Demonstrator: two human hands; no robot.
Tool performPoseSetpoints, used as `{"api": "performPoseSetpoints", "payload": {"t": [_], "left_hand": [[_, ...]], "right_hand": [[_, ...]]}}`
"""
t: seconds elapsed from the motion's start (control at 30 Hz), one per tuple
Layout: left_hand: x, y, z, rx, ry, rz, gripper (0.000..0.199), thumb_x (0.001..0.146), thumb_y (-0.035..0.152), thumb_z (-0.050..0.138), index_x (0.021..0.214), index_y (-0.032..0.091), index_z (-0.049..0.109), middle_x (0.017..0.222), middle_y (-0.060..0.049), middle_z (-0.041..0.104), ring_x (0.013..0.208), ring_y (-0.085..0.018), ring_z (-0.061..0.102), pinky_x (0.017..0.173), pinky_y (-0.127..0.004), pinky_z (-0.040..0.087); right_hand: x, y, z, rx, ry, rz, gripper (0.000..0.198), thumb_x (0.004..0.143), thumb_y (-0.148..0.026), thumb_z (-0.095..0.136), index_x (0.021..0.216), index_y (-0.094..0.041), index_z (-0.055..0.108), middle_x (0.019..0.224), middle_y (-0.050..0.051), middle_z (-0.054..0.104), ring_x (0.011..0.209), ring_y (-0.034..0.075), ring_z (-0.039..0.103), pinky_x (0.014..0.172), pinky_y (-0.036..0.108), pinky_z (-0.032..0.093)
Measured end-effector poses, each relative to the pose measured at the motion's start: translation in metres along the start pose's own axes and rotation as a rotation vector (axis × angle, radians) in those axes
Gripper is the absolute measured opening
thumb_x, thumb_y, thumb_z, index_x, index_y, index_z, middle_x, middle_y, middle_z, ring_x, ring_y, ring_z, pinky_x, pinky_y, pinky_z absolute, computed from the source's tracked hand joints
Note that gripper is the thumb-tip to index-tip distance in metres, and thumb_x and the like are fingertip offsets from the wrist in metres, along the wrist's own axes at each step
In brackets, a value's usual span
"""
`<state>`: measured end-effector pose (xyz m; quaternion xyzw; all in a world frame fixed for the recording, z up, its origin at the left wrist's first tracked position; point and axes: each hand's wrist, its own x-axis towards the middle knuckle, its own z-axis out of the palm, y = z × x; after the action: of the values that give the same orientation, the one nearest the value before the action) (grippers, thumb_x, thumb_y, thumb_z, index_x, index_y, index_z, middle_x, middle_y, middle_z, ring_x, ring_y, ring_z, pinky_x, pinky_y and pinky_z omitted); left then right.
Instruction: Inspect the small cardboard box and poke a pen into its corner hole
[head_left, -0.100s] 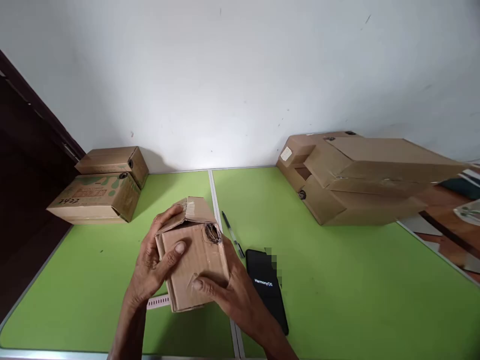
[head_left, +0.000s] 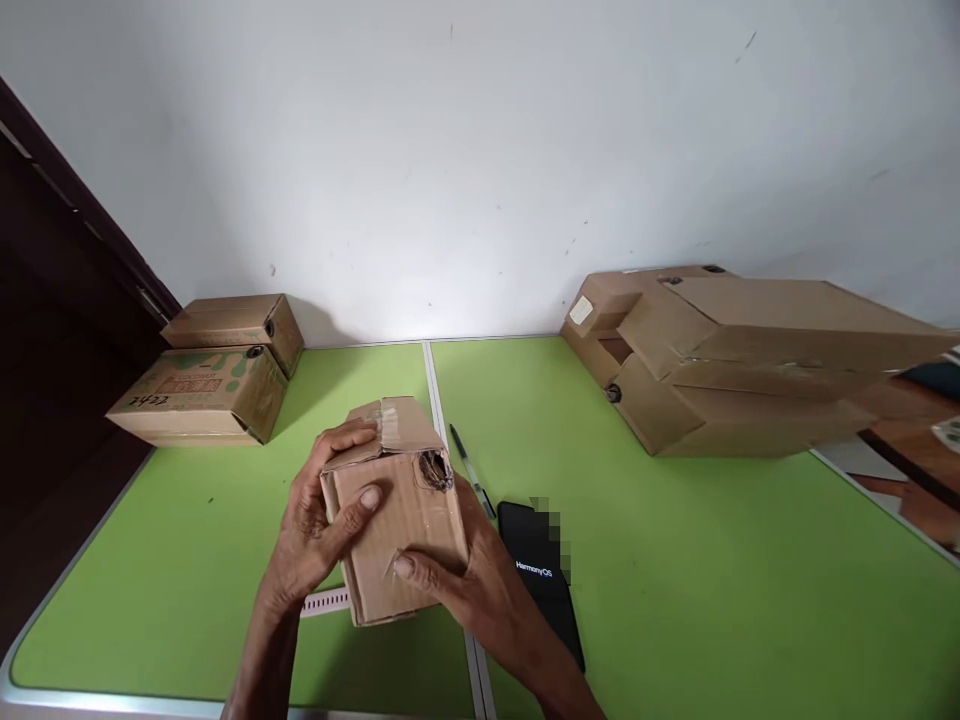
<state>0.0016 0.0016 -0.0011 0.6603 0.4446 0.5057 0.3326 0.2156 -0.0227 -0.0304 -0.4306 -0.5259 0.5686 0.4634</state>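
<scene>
Between my two hands is a small brown cardboard box (head_left: 405, 530), tilted, with a dark-edged hole near its upper right corner and tape on its top flap. My left hand (head_left: 322, 530) grips its left side, thumb on the front face and fingers over the top edge. On the right side, my right hand (head_left: 465, 580) is closed round the box, thumb pressed on the front and the other fingers hidden behind. A pale pink strap with holes (head_left: 326, 601) lies on the table, partly covered by the box. Right of the box are a pen (head_left: 472, 470) and a black phone (head_left: 536, 570) showing "HarmonyOS".
The green table (head_left: 712, 580) has a white seam down its middle. Two cardboard boxes (head_left: 199, 400) sit at the back left. Larger stacked cardboard boxes (head_left: 750, 350) stand at the back right. A white wall (head_left: 450, 180) rises behind, with a dark door frame at left.
The whole view has shifted slightly, so everything appears a little farther right. The hands keep the same hold on the box.
</scene>
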Motion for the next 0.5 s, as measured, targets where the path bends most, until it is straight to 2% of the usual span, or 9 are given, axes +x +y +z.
{"api": "performPoseSetpoints", "payload": {"t": [0.1,0.23,0.37,0.5], "left_hand": [[0.003,0.0,0.006,0.016,0.025,0.075,0.032,0.101,0.043,0.08,0.131,0.031,0.074,0.142,-0.01,0.07,0.149,-0.034,0.061,0.123,-0.055,0.052],[0.0,0.009,0.014,0.047,0.086,0.14,0.029,0.102,0.042,0.079,0.127,0.029,0.072,0.155,-0.014,0.063,0.152,-0.036,0.058,0.12,-0.059,0.052],[-0.011,0.03,0.005,0.041,0.188,0.195,0.031,0.102,0.045,0.077,0.129,0.031,0.072,0.139,-0.01,0.072,0.138,-0.034,0.066,0.118,-0.057,0.052],[-0.032,0.048,-0.014,0.11,0.326,0.223,0.034,0.102,0.05,0.076,0.13,0.032,0.074,0.132,-0.007,0.076,0.131,-0.034,0.069,0.125,-0.06,0.045]], "right_hand": [[-0.003,0.0,-0.003,0.035,-0.026,0.06,0.09,0.082,-0.042,0.094,0.164,-0.029,0.058,0.155,0.014,0.07,0.137,0.038,0.072,0.107,0.05,0.067],[-0.014,-0.01,0.001,0.102,-0.058,0.131,0.091,0.088,-0.045,0.089,0.168,-0.03,0.05,0.147,0.013,0.075,0.12,0.034,0.08,0.099,0.047,0.071],[-0.025,-0.029,0.013,0.04,0.011,0.12,0.093,0.089,-0.052,0.09,0.171,-0.037,0.049,0.158,0.012,0.069,0.136,0.039,0.074,0.102,0.05,0.071],[-0.021,-0.046,0.026,-0.025,-0.052,-0.026,0.082,0.094,-0.066,0.08,0.168,-0.047,0.053,0.168,0.003,0.062,0.159,0.043,0.054,0.122,0.057,0.06]]}}
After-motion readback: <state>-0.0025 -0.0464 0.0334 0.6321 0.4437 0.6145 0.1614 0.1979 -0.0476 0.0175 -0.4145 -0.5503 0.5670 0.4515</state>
